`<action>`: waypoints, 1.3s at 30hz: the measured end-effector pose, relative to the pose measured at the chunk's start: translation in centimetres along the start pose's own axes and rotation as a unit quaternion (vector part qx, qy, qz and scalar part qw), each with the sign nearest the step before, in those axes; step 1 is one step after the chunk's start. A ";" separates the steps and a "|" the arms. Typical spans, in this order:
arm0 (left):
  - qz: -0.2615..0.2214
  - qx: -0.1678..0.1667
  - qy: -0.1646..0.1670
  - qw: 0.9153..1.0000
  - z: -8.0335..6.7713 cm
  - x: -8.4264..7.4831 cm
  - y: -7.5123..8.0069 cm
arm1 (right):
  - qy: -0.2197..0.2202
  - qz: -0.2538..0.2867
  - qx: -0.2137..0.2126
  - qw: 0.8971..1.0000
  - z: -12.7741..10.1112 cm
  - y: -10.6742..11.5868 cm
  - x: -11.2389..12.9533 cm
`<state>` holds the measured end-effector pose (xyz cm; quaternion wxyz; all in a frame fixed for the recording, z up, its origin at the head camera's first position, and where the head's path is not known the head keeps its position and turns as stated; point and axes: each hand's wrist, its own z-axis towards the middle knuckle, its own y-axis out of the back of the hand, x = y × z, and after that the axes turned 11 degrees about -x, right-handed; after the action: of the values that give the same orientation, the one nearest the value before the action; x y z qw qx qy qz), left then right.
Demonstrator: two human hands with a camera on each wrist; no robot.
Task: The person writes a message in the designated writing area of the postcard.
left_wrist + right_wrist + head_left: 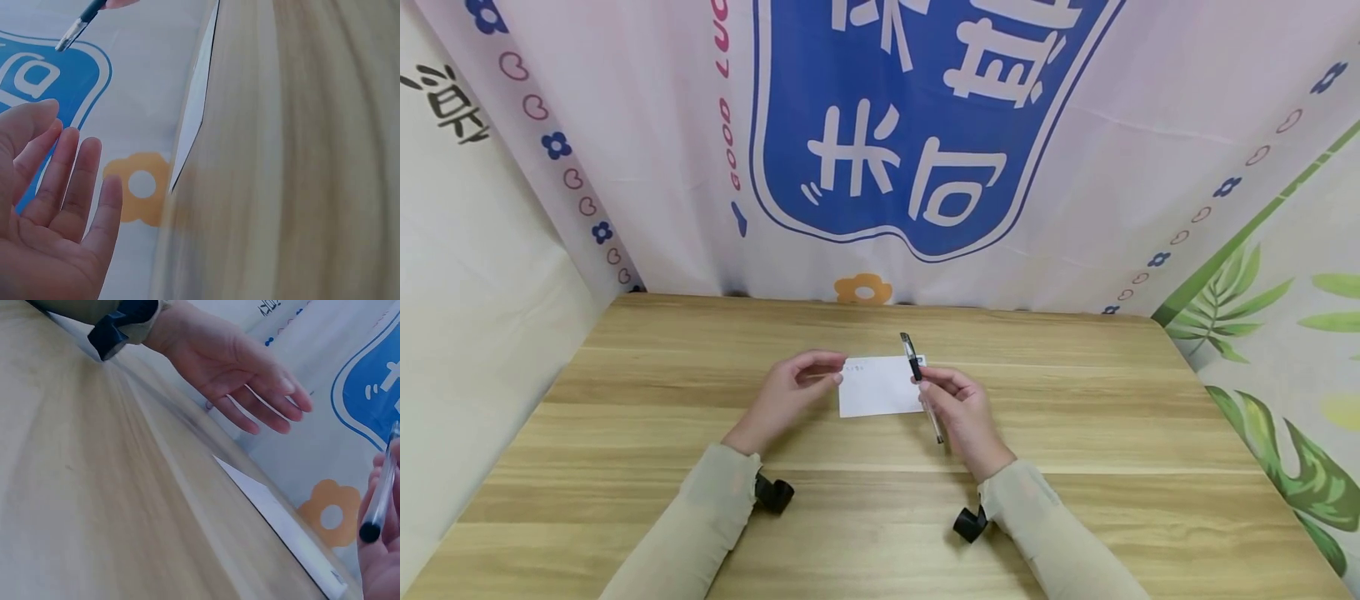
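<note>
- My right hand (966, 408) has its grip closed round the pen (920, 385), fingers and thumb pinching the barrel about midway; the capped end points up and away from me, the other end slants down toward my wrist.
- The pen hangs just above the right edge of the card (880, 386), which lies flat on the desk (1075, 433) between my two hands.
- My left hand (790, 392) holds nothing: fingers loose and apart, hovering just off the card's left edge. From the left wrist view the palm (50, 250) faces open, clear of the desk.
- I judge the pen light, stiff and smooth. A slick round barrel can roll in the fingers, so the middle pinch suits it; nearer the tip would steady it for writing.
- The card looks thin, light and bendable. Lying flat, it gives little to catch; I would lift it by an edge or corner, or press it down to stop it sliding on the smooth wood.
- Count: one pen, one card, two hands, one desk. A black wrist camera (772, 493) sits at each sleeve, two in all.
</note>
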<state>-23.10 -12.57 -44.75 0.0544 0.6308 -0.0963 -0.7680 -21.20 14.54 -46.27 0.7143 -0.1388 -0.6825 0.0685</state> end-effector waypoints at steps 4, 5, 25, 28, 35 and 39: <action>0.011 0.002 -0.004 1.000 0.1 0.2 0.4 | 0.003 -0.051 -0.039 0.998 0.6 0.6 0.3; 0.014 0.004 -0.006 1.000 0.2 0.3 0.4 | 0.001 -0.067 -0.048 0.997 0.8 0.8 0.4; 0.061 0.028 -0.010 0.998 0.1 0.5 1.3 | -0.028 -0.238 -0.150 0.959 3.9 4.8 1.5; 0.068 0.026 -0.007 0.997 0.1 0.6 1.4 | -0.027 -0.259 -0.144 0.955 4.4 5.2 1.4; 0.079 0.030 -0.010 0.996 0.3 0.8 1.4 | -0.008 -0.341 -0.143 0.929 5.3 6.1 1.8; 0.076 0.038 -0.002 0.996 0.5 0.9 1.6 | -0.001 -0.387 -0.142 0.911 5.7 6.1 2.1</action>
<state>-23.80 -14.24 -45.20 0.0886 0.6217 -0.1733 -0.7587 -26.15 21.57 -45.85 0.6567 0.0362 -0.6860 -0.3112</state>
